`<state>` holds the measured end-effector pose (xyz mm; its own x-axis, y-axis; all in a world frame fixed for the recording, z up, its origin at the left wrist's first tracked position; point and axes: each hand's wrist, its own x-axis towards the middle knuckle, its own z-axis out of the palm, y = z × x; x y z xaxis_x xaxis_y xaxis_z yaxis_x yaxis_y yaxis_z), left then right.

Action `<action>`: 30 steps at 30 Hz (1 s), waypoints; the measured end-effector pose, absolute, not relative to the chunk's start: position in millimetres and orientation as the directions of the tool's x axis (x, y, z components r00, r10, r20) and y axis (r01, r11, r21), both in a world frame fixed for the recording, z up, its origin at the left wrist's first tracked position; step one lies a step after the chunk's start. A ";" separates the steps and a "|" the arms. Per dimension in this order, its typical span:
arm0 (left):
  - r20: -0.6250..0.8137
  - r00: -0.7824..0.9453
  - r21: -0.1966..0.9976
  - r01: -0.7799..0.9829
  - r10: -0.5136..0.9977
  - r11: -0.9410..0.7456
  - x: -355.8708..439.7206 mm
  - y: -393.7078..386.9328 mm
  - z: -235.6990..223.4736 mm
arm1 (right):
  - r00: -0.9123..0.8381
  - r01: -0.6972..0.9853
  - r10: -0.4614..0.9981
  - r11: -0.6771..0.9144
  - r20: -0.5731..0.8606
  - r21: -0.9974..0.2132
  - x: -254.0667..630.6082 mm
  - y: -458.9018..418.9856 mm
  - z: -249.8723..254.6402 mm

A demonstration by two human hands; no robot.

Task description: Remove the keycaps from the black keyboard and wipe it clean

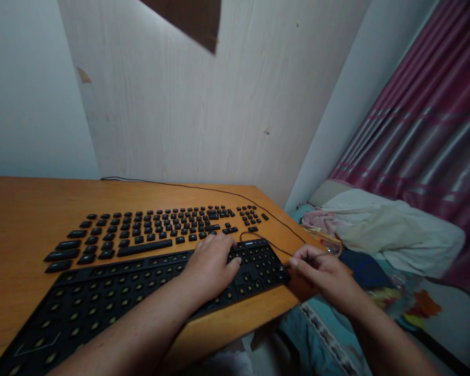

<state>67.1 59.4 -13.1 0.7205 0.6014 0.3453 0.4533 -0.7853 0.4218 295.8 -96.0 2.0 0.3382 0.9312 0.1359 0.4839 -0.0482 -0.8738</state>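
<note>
- Nearest, the black keyboard base (113, 290) lies slantwise on the table, its key sockets bare and its front left corner cut by the picture's lower edge.
- The left hand (213, 266) lies over the base's rear half, right of the middle, fingers loosely bent toward the back edge and thumb spread well apart; it presses on the base without closing around anything.
- The right hand (317, 266) is off the base's right end, thumb and forefinger brought together; they seem to pinch the black cord (276, 245), though the dim light leaves the grip a little unsure.
- A hard pull on that cord could skew the base or strain the cord where it leaves the rear edge, should the left hand's pressure be light.
- Just behind the base stand the loose keycaps (139, 239), set out in keyboard order, with the long spacebar (144, 248) in front. A backward slide of the base, or a sweep of the cord, could knock these rows out of order.
- The table (19, 224) is orange-brown wood, and more cord trails along its back.
- To the right, beyond the table, white bedding (395, 230) lies rumpled under a shiny magenta and grey curtain (426, 104).
- Behind the table rises a pale wood-grain panel (188, 115) with a few chipped spots.
</note>
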 end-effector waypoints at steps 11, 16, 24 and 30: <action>0.353 0.722 0.419 0.447 0.596 -0.790 66.6 59.8 -14.7 | 0.340 0.608 0.926 -0.080 0.168 -0.790 285.3 -95.6 -8.5; 0.362 0.724 0.413 0.441 0.588 -0.797 67.1 59.4 -15.4 | 0.365 0.601 0.919 -0.109 0.150 -0.792 282.3 -92.1 -11.5; 0.362 0.725 0.415 0.437 0.586 -0.798 66.5 58.3 -14.1 | 0.426 0.646 0.884 -0.148 0.192 -0.749 282.0 -84.0 -24.1; 0.345 0.722 0.412 0.458 0.600 -0.788 66.8 57.8 -14.3 | 0.446 0.681 0.861 -0.151 0.243 -0.716 275.9 -85.4 -32.9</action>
<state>66.8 57.8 -14.3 0.7217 0.5999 0.3454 0.4580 -0.7879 0.4116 275.9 -85.4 -32.9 0.4460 0.8614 0.2430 0.6813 -0.1507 -0.7163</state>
